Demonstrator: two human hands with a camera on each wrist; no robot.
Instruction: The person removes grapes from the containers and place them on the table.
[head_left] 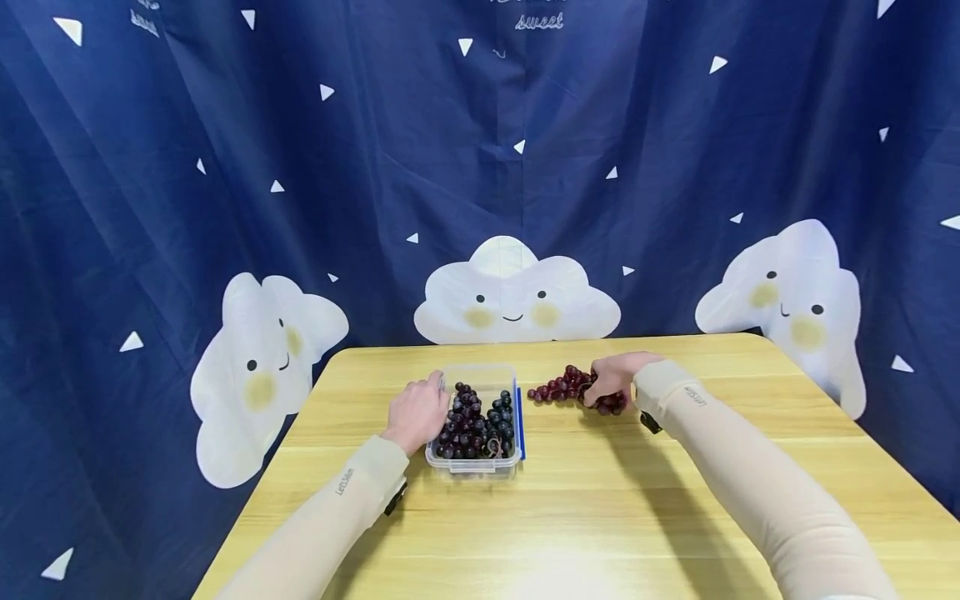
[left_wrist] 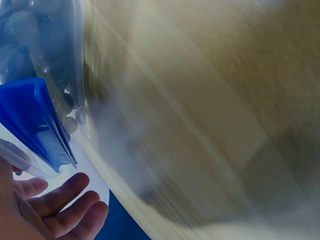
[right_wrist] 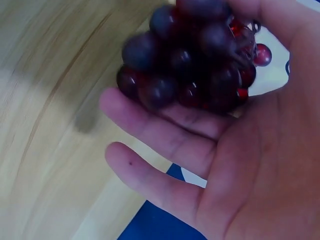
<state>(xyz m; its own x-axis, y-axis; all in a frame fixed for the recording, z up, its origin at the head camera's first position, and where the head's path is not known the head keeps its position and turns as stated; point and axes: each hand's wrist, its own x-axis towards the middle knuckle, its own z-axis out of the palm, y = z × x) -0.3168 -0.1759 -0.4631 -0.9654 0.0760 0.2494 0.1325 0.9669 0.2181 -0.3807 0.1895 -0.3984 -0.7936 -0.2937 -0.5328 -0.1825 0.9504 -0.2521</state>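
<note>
A clear plastic food container [head_left: 472, 467] stands left of the table's middle, with bunches of dark grapes [head_left: 468, 425] inside. My left hand [head_left: 416, 412] grips its left rim. In the left wrist view the fingers [left_wrist: 65, 197] of that hand curl beside a blue locking flap [left_wrist: 30, 112] on the container's wall. Right of the container, my right hand [head_left: 617, 377] holds a bunch of red grapes [head_left: 558, 389] from above. The right wrist view has the red grapes [right_wrist: 182, 62] between the thumb and fingers, the little finger apart from them.
A blue flap [head_left: 520, 423] hangs along the container's right side. The light wooden table [head_left: 570, 517] ends at its back edge against a dark blue curtain [head_left: 360, 150] printed with white clouds and triangles.
</note>
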